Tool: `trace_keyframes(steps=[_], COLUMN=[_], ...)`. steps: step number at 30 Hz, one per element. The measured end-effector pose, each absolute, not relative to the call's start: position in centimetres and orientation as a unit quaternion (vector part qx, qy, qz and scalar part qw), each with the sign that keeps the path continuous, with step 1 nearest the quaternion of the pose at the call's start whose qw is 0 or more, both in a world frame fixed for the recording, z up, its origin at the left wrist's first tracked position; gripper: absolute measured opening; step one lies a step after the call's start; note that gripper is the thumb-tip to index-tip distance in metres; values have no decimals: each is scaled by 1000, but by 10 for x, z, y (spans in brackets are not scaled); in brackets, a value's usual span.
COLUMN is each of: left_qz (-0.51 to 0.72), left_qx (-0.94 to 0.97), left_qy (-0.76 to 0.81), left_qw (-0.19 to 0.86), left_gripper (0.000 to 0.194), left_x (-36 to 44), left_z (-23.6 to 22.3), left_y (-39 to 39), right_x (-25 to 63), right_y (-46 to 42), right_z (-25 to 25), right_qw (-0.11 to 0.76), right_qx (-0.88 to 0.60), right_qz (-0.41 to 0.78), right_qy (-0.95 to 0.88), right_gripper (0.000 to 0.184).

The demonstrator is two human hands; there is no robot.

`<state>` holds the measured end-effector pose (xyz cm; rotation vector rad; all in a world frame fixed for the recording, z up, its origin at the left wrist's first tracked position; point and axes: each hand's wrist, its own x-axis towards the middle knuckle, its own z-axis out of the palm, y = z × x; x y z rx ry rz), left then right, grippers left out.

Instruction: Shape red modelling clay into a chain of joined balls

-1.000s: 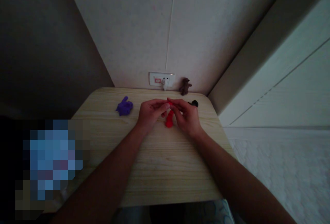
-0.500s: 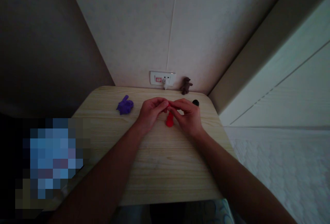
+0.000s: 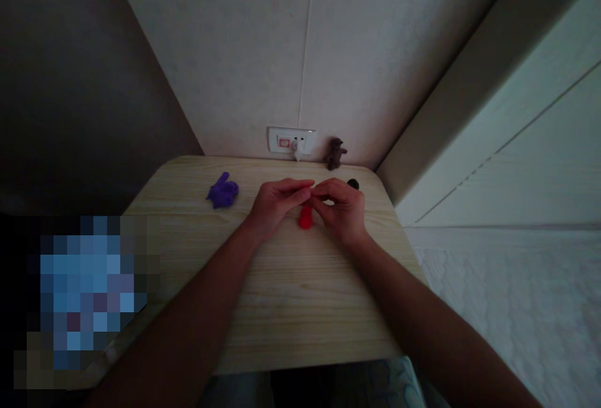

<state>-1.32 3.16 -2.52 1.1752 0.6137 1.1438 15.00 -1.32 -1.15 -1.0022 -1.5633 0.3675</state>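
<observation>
Sm. red pc. pinched btwn L hand & R hand; red lump on tbl. just below.
Sm. red pc.: bright red, mostly hidden by fingertips, only a sliver showing, so full shape unclear; held up off tbl. Red lump: same bright red, smooth-looking, rounded & wider at near end, narrower twd. hands, far end partly covered; sits approx. mid-tbl. L–R, in gap btwn wrists & fingertips. Can't tell if the 2 touch.
</observation>
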Motion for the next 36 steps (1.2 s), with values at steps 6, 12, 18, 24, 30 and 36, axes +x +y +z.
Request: trace_keyframes(steps=[6, 12, 18, 24, 30, 36], left_qz=[493, 506, 498, 467, 508, 508], left_qx=[509, 546, 536, 546, 513, 504], left_qy=[270, 298, 309, 280, 267, 283], left_qw=[652, 598, 608, 637, 639, 638], left_gripper=[33, 48, 55, 36, 35, 39], left_x=[-14, -14, -14, -13, -11, -11], left_z=[-24, -22, -22, -24, -26, -28], left_y=[33, 32, 30, 28, 33, 35], right_x=[151, 148, 147, 151, 153, 153], right_y=[-14, -16, -19, -18, -16, -15], right_z=[-9, -4, -1, -11, -11, -10], right_qw=[537, 523, 527, 541, 513, 510], right_qx=[-445, -437, -432, -464, -414, -409], right_qz=[151, 117, 115, 169, 143, 85], right_qy=[-701, -722, -723, -681, -739, -752], right_gripper=[20, 24, 15, 15, 28, 32])
